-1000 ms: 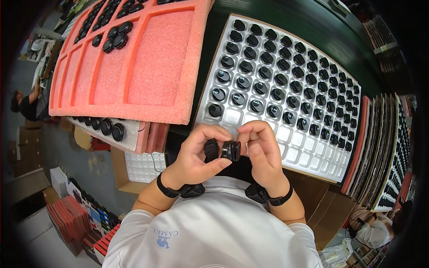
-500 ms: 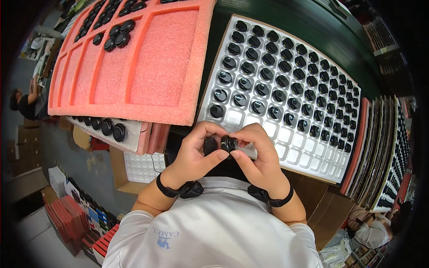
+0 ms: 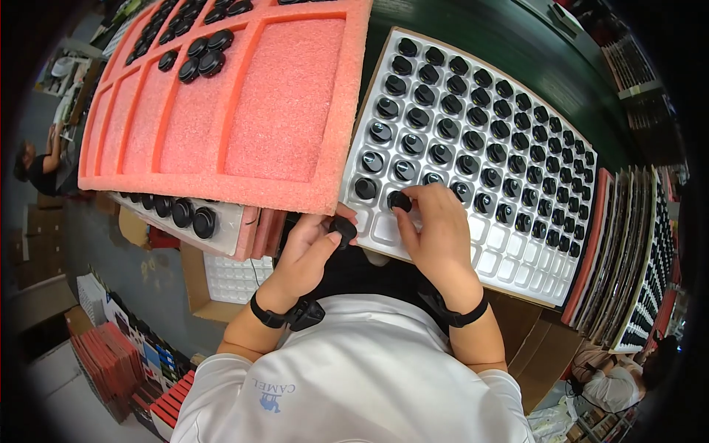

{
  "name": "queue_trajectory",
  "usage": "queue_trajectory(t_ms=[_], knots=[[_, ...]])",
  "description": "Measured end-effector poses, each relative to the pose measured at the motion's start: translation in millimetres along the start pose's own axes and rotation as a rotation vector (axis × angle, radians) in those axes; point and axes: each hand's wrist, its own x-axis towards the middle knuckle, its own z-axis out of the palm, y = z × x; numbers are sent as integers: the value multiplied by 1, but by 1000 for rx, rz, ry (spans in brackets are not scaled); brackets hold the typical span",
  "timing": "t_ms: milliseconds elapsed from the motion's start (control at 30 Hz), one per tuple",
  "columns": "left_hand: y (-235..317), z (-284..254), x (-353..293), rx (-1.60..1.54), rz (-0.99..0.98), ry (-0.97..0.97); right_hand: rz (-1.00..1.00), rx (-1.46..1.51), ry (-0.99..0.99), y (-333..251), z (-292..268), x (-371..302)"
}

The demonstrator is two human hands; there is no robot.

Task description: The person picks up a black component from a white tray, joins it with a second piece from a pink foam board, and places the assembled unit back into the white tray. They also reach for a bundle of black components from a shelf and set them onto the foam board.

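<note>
My left hand point(image 3: 309, 242) pinches a small black round lens-like part point(image 3: 343, 232) between thumb and fingers, near the tray's front left corner. My right hand point(image 3: 442, 230) is over the white plastic tray point(image 3: 481, 260), its fingertips closed on another black lens-like part point(image 3: 399, 201). That part is at a pocket beside the front part of the leftmost column; whether it touches the tray bottom is hard to tell. Rows of similar black parts point(image 3: 473, 140) sit in the tray's pockets, and several front pockets hold nothing. The right hand covers some pockets.
A pink foam tray point(image 3: 284, 96) with compartments and loose black parts point(image 3: 201, 57) stands at the left, raised on a stack. Another tray with black parts point(image 3: 182, 213) shows beneath it. Stacked trays point(image 3: 617, 251) stand at the right. Two people are farther off, left and right.
My hands have moved apart. The right has carried a black part forward to the tray pockets, while the left keeps one near the foam tray's corner.
</note>
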Motion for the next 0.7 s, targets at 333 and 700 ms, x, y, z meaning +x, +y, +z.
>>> queue_trajectory(t_ms=[333,700], knots=[[4,0,1,59,16,97,-33,-105,15,-7,4,5],[0,16,40,1243,407,256,-21,-89,65,-3,10,0]])
